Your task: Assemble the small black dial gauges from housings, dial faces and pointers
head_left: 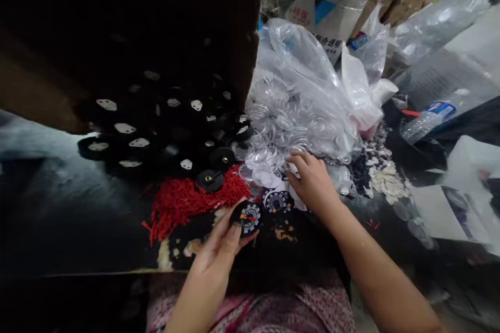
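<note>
My left hand point(221, 247) grips a small round black dial point(250, 217) with white markings and a red pointer, its face turned up, just above the table's front part. At the near edge of a heap of clear plastic discs point(273, 125), my right hand point(312, 182) has its fingers and thumb apart; whether the fingertips touch a disc cannot be told. Printed dial faces point(276, 201) lie between the hands. Left of them spreads a pile of thin red pointers point(187, 200), with a black round case point(210, 180) at its back edge.
A dark cardboard box point(250, 52) stands at the back left, with many black round parts spilling from its opening. A clear plastic bag point(300, 57) covers part of the disc heap. Small pale pieces point(385, 177), a plastic bottle point(427, 119) and a white box point(441, 213) are on the right.
</note>
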Demonstrator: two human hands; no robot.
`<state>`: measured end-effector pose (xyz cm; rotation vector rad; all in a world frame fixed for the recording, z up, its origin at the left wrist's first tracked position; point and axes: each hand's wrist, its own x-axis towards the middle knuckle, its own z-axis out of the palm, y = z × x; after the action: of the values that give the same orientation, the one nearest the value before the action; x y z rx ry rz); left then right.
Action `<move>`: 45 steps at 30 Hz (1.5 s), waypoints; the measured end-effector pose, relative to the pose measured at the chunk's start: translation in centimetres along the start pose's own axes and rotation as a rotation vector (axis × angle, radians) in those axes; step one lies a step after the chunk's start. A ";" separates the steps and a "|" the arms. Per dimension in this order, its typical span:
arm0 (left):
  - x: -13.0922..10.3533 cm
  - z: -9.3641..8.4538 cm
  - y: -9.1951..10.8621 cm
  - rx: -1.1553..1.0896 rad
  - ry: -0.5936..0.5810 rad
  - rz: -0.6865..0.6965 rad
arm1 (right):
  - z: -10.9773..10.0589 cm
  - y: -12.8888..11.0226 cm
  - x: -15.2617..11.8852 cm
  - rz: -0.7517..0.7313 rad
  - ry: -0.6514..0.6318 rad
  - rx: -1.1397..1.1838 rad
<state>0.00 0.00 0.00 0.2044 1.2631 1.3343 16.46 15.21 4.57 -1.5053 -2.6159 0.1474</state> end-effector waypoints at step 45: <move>-1.7 1.2 1.3 0.535 -0.361 0.302 | -0.6 -7.2 -4.1 0.001 0.109 0.564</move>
<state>0.60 -0.32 2.41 0.9996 1.2828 1.1133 12.41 8.10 6.00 -1.2662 -2.2194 0.7114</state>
